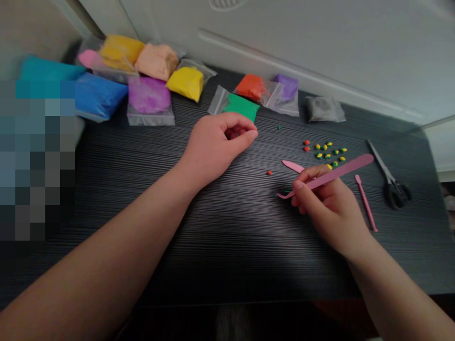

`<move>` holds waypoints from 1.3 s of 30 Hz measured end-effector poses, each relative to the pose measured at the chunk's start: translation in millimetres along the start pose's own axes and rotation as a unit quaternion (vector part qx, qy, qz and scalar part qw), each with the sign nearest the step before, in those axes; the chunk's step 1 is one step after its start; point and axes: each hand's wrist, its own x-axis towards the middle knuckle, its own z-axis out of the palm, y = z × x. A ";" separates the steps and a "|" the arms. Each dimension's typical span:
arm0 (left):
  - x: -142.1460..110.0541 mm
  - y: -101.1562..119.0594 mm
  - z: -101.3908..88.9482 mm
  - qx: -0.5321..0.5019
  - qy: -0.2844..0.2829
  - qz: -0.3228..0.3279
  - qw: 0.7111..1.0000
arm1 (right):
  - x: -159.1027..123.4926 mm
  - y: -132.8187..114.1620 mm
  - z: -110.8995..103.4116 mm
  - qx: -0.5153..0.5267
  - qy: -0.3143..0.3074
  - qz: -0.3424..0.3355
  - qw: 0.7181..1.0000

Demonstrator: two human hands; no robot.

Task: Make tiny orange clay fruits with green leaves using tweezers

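Note:
In my right hand (pixel 327 208) are pink bent-tip tweezers (pixel 341 171), held at a slant with the tip pointing left, just over the tabletop. Tiny green bits show at the tip. My left hand (pixel 216 149) is closed in a pinch in front of a bag of green clay (pixel 243 106); whatever lies between its fingertips is hidden. Between the hands sits a small red ball (pixel 269 173). Beyond my right hand lie two more red balls (pixel 306 142) and several small yellow-and-green pieces (pixel 327 155). A pink flat tool (pixel 293 165) is partly covered by my right hand.
Bags of coloured clay line the back, among them blue (pixel 99 94), purple (pixel 149 96), yellow (pixel 186 83), orange (pixel 250 86) and grey (pixel 324 109). Scissors (pixel 391 180) and a thin pink tool (pixel 366 203) lie at the right. A green crumb (pixel 279 127) rests near the green bag.

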 end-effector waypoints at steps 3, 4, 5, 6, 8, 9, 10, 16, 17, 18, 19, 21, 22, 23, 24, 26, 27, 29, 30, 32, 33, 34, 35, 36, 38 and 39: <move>-0.1 0.0 -0.1 -0.009 -0.002 0.002 1.000 | 0.3 -0.2 -7.6 -0.038 -0.052 -0.044 0.997; -0.1 0.1 -0.1 -0.011 -0.002 0.002 1.000 | 0.5 0.5 -11.6 -0.041 -0.076 -0.048 0.995; 0.0 0.2 -0.2 -0.013 -0.002 0.001 1.000 | 0.9 1.5 -15.8 -0.041 -0.099 -0.048 0.993; 0.1 0.3 -0.2 -0.014 -0.002 0.000 1.000 | 1.3 2.6 -19.8 -0.039 -0.116 -0.044 0.992; 0.2 0.4 -0.1 -0.015 -0.001 0.001 1.000 | 2.4 4.8 -25.7 -0.037 -0.136 -0.036 0.989; 0.2 0.4 0.0 -0.014 0.000 0.002 1.000 | 3.0 5.5 -27.5 -0.039 -0.142 -0.036 0.988; 0.2 0.3 0.1 -0.013 0.000 0.003 1.000 | 3.8 5.8 -28.6 -0.045 -0.149 -0.037 0.987; 0.1 0.5 0.1 -0.004 0.001 0.004 1.000 | 10.7 0.9 -30.3 -0.093 -0.190 -0.089 0.973; 0.1 0.7 0.0 -0.004 0.001 0.003 1.000 | 11.9 -0.1 -30.6 -0.098 -0.192 -0.098 0.971; 0.1 0.9 -0.1 -0.004 0.000 0.001 1.000 | 12.9 -0.7 -30.9 -0.103 -0.195 -0.105 0.970; 0.2 1.0 -0.2 -0.004 -0.001 -0.001 1.000 | 13.7 -1.2 -31.2 -0.107 -0.196 -0.109 0.969; 0.2 1.2 -0.3 -0.006 -0.002 -0.004 1.000 | 14.7 -1.5 -31.5 -0.113 -0.198 -0.111 0.967; 0.2 1.3 -0.3 -0.006 -0.001 -0.005 1.000 | 14.9 -1.5 -31.5 -0.114 -0.199 -0.110 0.967; 0.1 1.3 -0.3 -0.006 0.000 -0.005 1.000 | 15.1 -1.3 -31.4 -0.114 -0.199 -0.110 0.967; 0.1 1.3 -0.2 -0.005 0.001 -0.005 1.000 | 15.2 -1.1 -31.2 -0.114 -0.198 -0.111 0.967; 0.0 1.2 -0.2 -0.001 0.002 -0.003 1.000 | 15.5 -0.6 -30.8 -0.115 -0.195 -0.119 0.967; 0.0 1.2 -0.1 0.000 0.002 -0.002 1.000 | 15.7 -0.3 -30.6 -0.117 -0.194 -0.125 0.966; 0.0 0.9 -0.1 0.000 0.001 -0.003 1.000 | 15.9 0.3 -30.4 -0.126 -0.193 -0.135 0.964; 0.0 0.8 0.0 -0.001 0.001 -0.003 1.000 | 15.9 0.6 -30.3 -0.130 -0.193 -0.139 0.962; 0.0 0.7 0.1 -0.002 0.001 -0.002 1.000 | 15.9 1.0 -30.4 -0.138 -0.193 -0.144 0.961; 0.0 0.7 0.2 -0.003 0.001 -0.002 1.000 | 15.8 1.1 -30.5 -0.141 -0.194 -0.145 0.960; 0.0 0.7 0.2 -0.003 0.002 -0.001 1.000 | 15.8 1.1 -30.6 -0.142 -0.194 -0.146 0.960; 0.0 0.8 0.3 -0.003 0.002 -0.002 1.000 | 15.7 1.1 -30.6 -0.142 -0.195 -0.146 0.959; 0.0 0.8 0.3 -0.004 0.002 -0.002 1.000 | 15.7 1.0 -30.6 -0.141 -0.196 -0.147 0.959; 0.1 1.0 0.2 -0.006 0.001 -0.004 1.000 | 15.7 1.1 -30.5 -0.137 -0.198 -0.148 0.959; 0.1 1.0 0.1 -0.007 -0.001 -0.004 1.000 | 15.7 1.3 -30.4 -0.137 -0.199 -0.149 0.959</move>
